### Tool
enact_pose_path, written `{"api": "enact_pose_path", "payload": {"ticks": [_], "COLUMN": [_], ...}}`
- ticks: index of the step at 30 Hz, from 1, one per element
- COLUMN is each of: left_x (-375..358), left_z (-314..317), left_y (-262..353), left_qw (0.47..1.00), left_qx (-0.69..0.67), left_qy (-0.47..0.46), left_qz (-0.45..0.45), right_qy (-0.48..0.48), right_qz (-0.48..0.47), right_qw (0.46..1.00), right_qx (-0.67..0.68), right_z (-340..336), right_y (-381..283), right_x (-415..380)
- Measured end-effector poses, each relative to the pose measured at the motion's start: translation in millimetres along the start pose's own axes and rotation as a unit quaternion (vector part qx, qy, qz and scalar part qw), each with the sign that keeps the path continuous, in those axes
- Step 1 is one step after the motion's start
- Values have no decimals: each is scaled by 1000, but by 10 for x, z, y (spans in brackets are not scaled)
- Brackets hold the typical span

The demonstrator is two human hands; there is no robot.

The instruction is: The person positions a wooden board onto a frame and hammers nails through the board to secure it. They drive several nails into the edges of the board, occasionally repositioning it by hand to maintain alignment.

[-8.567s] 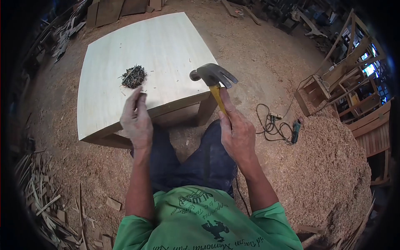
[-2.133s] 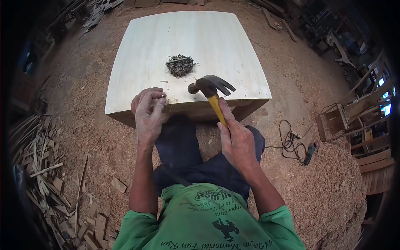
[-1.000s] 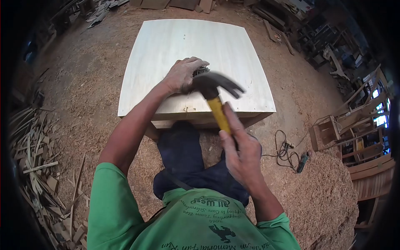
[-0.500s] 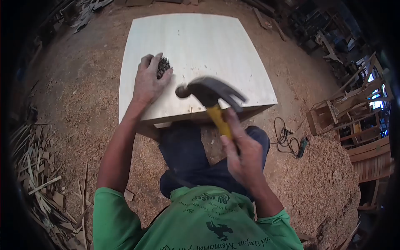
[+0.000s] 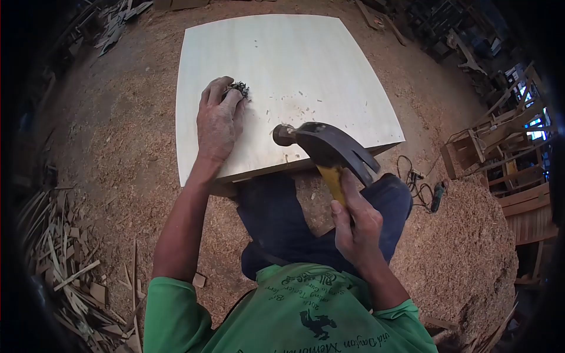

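Note:
My right hand (image 5: pixel 357 226) is closed round the yellow handle of a claw hammer (image 5: pixel 329 147). The hammer's dark head hangs over the near edge of a pale plywood panel (image 5: pixel 282 59), its claw pointing right. On the panel's left half rests my left hand (image 5: pixel 219 120), fingers curled round a cluster of small dark nails (image 5: pixel 240 89) that pokes out past the fingertips. Loose nails or small chips (image 5: pixel 300 109) lie scattered on the wood between the hand and the hammer. The panel tops a box-like wooden piece whose near side shows above my knees.
Sawdust and shavings (image 5: pixel 453 253) cover the floor, heaped at the right. A corded power tool (image 5: pixel 437 196) lies there beside its cable. Wooden chair frames (image 5: pixel 500 147) stand at the far right. Wood offcuts (image 5: pixel 76 270) are piled at the lower left.
The hammer has come down and right over the panel's near edge, with the right hand still on it. My left hand's fingers have closed further over the nails. The whole view has shifted slightly.

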State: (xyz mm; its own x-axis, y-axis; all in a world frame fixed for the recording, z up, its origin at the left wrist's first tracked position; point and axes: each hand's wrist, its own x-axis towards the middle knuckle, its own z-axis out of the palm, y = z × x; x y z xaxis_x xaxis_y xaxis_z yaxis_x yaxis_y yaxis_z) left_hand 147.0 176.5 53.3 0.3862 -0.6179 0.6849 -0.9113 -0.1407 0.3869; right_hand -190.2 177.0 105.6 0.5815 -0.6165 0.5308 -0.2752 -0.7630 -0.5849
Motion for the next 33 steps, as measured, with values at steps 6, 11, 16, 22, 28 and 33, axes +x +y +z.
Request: {"api": "enact_pose_path", "payload": {"ticks": [6, 11, 16, 22, 28, 33], "left_x": [30, 16, 17, 5, 28, 126], "left_z": [-55, -116, -107, -92, -135, -200], "left_y": [-45, -93, -133, 22, 43, -162], "left_qw": [977, 955, 945, 993, 976, 939], "left_qx": [-169, -194, -234, -73, -162, -275], "left_qy": [52, 102, 105, 5, 48, 97], "left_qz": [-119, -200, -204, -87, -141, -182], "right_qy": [-147, -121, -95, -85, -108, -141], "right_qz": [92, 130, 130, 101, 74, 87], "right_qw": [978, 981, 986, 989, 990, 986], "right_qx": [-113, -78, -47, -65, -56, -20], "right_z": [104, 199, 311, 321, 291, 134], "right_y": [84, 113, 171, 245, 276, 321], "right_x": [-172, -255, -369, -396, -398, -179]}}
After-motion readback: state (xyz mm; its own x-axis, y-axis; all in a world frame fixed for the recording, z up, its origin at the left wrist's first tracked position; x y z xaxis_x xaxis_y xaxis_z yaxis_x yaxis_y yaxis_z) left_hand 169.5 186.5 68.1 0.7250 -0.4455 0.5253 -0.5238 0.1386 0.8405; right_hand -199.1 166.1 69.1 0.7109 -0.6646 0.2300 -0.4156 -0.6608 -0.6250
